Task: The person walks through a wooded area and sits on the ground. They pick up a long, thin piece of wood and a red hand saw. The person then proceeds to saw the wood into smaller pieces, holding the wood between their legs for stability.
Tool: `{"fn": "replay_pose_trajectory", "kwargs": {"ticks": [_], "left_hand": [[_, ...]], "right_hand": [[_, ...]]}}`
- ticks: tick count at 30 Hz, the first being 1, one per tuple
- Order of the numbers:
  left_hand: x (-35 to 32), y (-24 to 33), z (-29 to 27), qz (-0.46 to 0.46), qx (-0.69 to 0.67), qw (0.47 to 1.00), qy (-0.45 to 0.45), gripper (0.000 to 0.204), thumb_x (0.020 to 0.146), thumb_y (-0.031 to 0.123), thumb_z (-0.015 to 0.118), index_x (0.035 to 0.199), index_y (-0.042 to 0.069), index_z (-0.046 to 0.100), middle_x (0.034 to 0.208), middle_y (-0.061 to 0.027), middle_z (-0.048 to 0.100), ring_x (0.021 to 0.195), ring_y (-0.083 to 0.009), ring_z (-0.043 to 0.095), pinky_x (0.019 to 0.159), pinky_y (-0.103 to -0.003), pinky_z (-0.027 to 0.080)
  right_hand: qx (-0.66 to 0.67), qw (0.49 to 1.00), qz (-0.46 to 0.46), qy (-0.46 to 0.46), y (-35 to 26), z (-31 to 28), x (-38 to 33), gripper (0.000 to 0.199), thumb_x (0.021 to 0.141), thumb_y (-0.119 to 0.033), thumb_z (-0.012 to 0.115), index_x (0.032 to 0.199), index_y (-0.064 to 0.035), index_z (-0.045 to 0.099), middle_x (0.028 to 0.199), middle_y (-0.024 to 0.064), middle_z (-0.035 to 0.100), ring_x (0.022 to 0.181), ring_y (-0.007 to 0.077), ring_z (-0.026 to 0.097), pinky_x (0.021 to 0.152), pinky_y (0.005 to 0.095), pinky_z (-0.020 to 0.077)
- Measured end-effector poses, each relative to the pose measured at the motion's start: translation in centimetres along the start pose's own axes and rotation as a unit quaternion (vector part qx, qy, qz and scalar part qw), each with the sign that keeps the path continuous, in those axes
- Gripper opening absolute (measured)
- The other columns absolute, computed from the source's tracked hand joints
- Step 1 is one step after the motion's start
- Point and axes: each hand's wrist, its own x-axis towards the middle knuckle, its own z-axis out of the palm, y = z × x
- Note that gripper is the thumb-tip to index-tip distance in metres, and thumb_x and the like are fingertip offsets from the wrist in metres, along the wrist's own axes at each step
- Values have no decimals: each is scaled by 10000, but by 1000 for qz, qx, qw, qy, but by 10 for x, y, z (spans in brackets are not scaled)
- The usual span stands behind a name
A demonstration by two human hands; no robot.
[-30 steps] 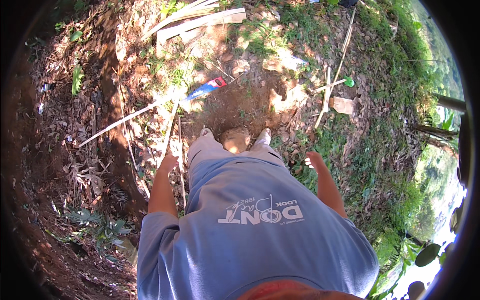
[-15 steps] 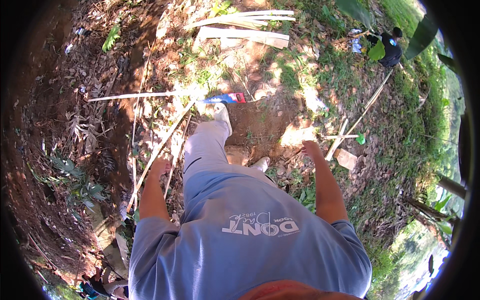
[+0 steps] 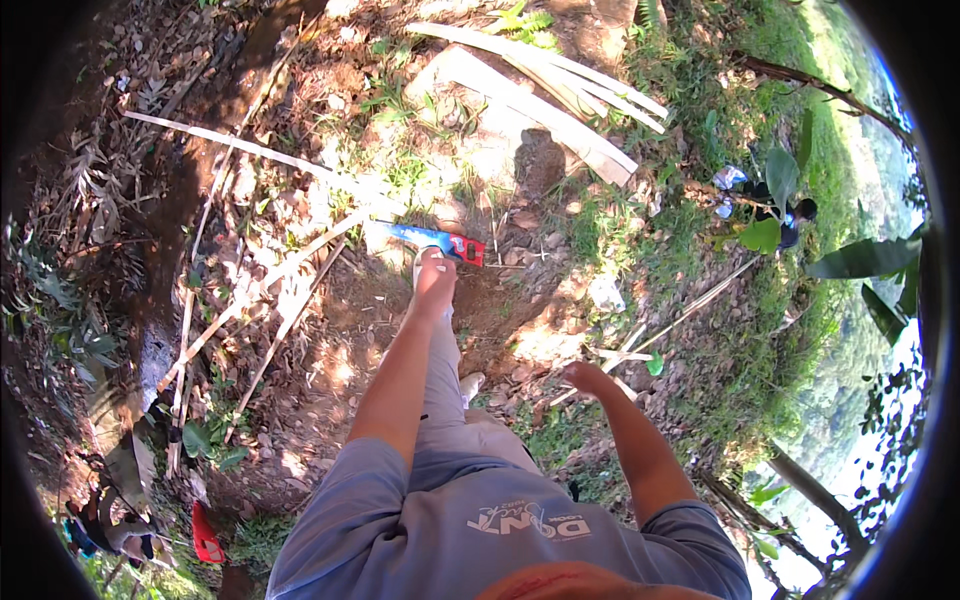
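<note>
Head view, looking straight down: bare reddish earth is seen, crumbly and strewn with dry leaves, with grass patches to the right. The left hand is stretched far forward, fingers drawn together and pointing down, just short of the handsaw, which lies flat on the soil; contact cannot be told. The saw is shown with a blue blade and a red handle end, its flat steel catching the light. The right hand is held out to the side, loosely curled, with nothing gripped. Pale split planks, long, flat and rough-edged, are stacked beyond the saw. Thin bamboo strips are scattered to the left, smooth and straw-coloured. A grey cotton shirt fills the lower edge.

Against half a second ago, the left arm has been swung from beside the body up to the saw, the right arm has been lowered, and the planks and saw are now seen nearer mid-picture as the head has been turned.
</note>
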Motion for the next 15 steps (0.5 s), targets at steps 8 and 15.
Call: {"fn": "replay_pose_trajectory", "kwargs": {"ticks": [8,15], "left_hand": [[6,-16,84,41,396,833,-385,474,976,318,668,1310,-1,559,1118,-213,739,1030,-433,720,889,-539,559],[51,-52,92,-107,590,663,-448,501,990,417,661,1269,3,618,1197,-203,718,1148,-367,706,949,-514,546]], "right_hand": [[51,982,70,168,9,-176,186,369,1018,-430,624,1176,-114,729,1116,248,747,1061,437,713,930,505,558],[126,962,6,244,-35,-158,396,308,1009,-330,616,1159,-90,738,1094,219,767,1047,444,725,910,485,565]]}}
